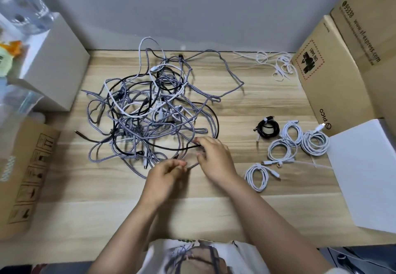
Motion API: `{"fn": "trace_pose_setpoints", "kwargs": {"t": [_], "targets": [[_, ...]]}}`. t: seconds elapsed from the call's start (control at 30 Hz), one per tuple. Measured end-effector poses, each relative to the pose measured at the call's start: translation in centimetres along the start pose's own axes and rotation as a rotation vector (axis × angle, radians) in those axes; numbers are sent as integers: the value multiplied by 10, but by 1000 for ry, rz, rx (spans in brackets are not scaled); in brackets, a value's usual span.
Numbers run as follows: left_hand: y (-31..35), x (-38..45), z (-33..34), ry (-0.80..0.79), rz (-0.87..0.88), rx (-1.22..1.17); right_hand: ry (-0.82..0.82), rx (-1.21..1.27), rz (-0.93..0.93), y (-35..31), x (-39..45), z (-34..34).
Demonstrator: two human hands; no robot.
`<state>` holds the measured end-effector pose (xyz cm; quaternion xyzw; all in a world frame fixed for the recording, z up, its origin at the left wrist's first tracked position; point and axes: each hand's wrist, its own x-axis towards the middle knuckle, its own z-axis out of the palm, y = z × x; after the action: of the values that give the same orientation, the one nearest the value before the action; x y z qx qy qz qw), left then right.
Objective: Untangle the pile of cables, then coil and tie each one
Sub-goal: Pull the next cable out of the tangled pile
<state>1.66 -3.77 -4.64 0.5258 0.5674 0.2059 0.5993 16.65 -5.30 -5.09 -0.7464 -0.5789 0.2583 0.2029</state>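
A loose pile (150,110) of braided grey, smooth white and black cables sprawls mid-table (246,106). At its near edge the left hand (165,175) pinches a braided strand; the right hand (214,155) grips a thin black cable (171,148). Right of them lie five tied coils (287,147) (one black, four white).

Cardboard box (334,76): "PICO", "UN 3481"; upper box (368,23): "95338".

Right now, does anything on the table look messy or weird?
Yes. The cable pile is still a knotted heap mid-table, while five coiled cables sit neatly to its right. Loose white ties lie scattered at the back.
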Motion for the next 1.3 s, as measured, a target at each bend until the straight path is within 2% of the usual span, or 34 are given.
{"fn": "trace_pose_setpoints", "kwargs": {"t": [0.07,0.17,0.37,0.47,0.53,0.67,0.7,0.8,0.9,1.0,1.2,1.3], "targets": [[3,-1,1,-105,-150,-146,-33,-89,-10,-1,5,4],[9,-5,8,-209,-305,-361,37,-138,-15,2,4,1],[28,6,7,-259,-381,-707,151,-1,-111,-4,-13,-15],[45,3,6,-506,-467,-791,220,60,-219,-19,-23,-27],[54,1,12,-698,-479,-937,246,107,-272,-31,-28,-32],[62,7,18,-822,-532,-1216,338,316,-271,-48,-34,-46],[64,9,19,-831,-529,-1217,353,374,-274,-50,-37,-50],[69,24,17,-729,-496,-1280,411,468,-235,-54,-44,-66],[71,40,5,-580,-348,-1298,488,378,-134,-45,-49,-82],[71,45,-10,-545,-265,-1182,520,285,27,-25,-47,-92],[67,54,-29,-480,-265,-1135,424,216,249,-8,-48,-106],[69,50,-18,-364,-262,-977,262,73,313,-8,-47,-105]]}}
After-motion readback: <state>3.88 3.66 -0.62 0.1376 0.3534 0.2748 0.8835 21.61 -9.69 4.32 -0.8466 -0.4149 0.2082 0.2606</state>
